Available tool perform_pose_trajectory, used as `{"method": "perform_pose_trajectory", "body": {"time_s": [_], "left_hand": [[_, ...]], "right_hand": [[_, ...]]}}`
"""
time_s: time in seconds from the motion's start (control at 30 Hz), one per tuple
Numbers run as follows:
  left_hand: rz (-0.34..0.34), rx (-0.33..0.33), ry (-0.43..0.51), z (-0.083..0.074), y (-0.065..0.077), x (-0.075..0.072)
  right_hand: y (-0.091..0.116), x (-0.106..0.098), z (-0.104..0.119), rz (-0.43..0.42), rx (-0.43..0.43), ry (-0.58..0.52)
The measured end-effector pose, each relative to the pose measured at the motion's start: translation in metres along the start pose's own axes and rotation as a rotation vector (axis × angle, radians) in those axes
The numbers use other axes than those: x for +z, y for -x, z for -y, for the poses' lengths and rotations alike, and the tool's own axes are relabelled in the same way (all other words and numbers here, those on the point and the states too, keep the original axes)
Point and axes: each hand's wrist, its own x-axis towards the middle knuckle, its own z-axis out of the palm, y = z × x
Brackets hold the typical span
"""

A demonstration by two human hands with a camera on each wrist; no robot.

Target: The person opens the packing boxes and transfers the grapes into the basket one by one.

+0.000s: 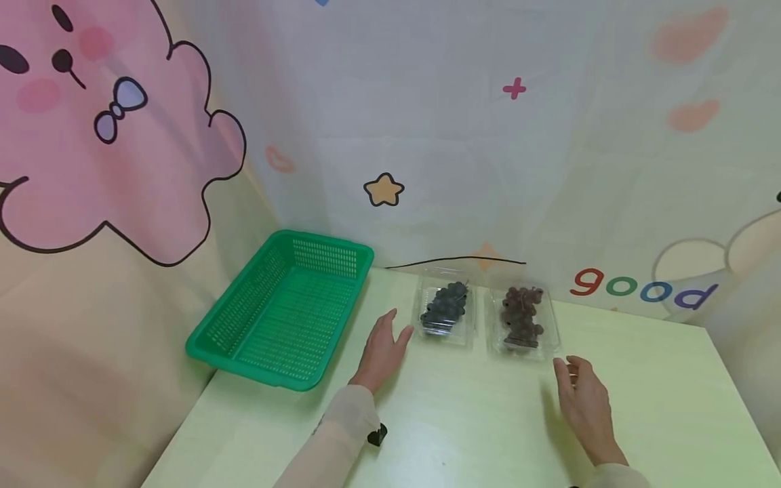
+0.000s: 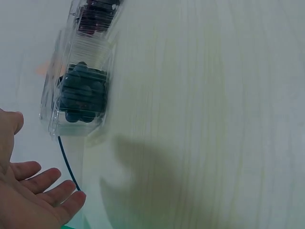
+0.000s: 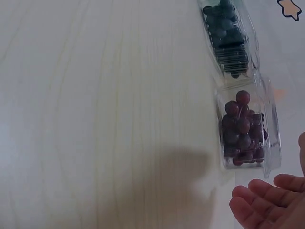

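Observation:
Two clear plastic boxes of grapes stand side by side on the table. The left box (image 1: 445,312) holds a dark blue-black bunch, and the right box (image 1: 522,322) holds a dark red one. My left hand (image 1: 382,352) is just left of the dark box, its fingers extended and apart from it; the left wrist view shows its palm with nothing in it. Near the front right corner of the red-grape box is my right hand (image 1: 584,407), fingers loosely bent. In the right wrist view, a gap separates those fingertips from the red-grape box (image 3: 245,129).
A green plastic basket (image 1: 360,271) with mesh walls sits at the left of the pale wooden table (image 1: 476,420). Behind, a printed cloth backdrop (image 1: 451,156) hangs down to the table's far edge. A dark band (image 1: 377,434) shows at the left wrist.

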Motion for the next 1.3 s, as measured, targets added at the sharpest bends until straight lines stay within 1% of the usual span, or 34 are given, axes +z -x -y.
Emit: {"method": "perform_pose_trajectory", "body": {"time_s": [0.13,0.23,0.37,0.63,0.7,0.83,0.93,1.07,1.17,1.3], "left_hand": [[-0.011,-0.002,0.04,-0.002,-0.001,0.002],[-0.016,-0.024,0.099,-0.005,-0.002,0.003],[-0.028,-0.052,0.169,-0.01,-0.007,0.005],[-0.051,-0.105,0.257,-0.016,-0.015,0.01],[-0.055,-0.119,0.271,-0.018,-0.016,0.011],[-0.047,-0.163,0.293,-0.019,-0.017,0.012],[-0.04,-0.196,0.3,-0.018,-0.018,0.014],[-0.037,-0.231,0.321,-0.015,-0.019,0.018],[-0.035,-0.251,0.377,-0.012,-0.02,0.022],[-0.033,-0.274,0.479,-0.01,-0.019,0.025]], "right_hand": [[0.002,0.006,0.008,0.037,0.028,-0.051],[0.003,0.011,0.015,0.052,0.049,-0.088],[0.005,0.02,0.024,0.056,0.081,-0.149],[0.004,0.042,0.049,0.073,0.125,-0.254],[0.003,0.047,0.056,0.081,0.144,-0.3],[-0.001,0.059,0.067,0.088,0.174,-0.428],[-0.003,0.069,0.074,0.08,0.193,-0.508],[-0.004,0.082,0.082,0.058,0.234,-0.584],[-0.002,0.09,0.088,0.039,0.272,-0.635],[-0.001,0.1,0.095,0.018,0.304,-0.695]]}}
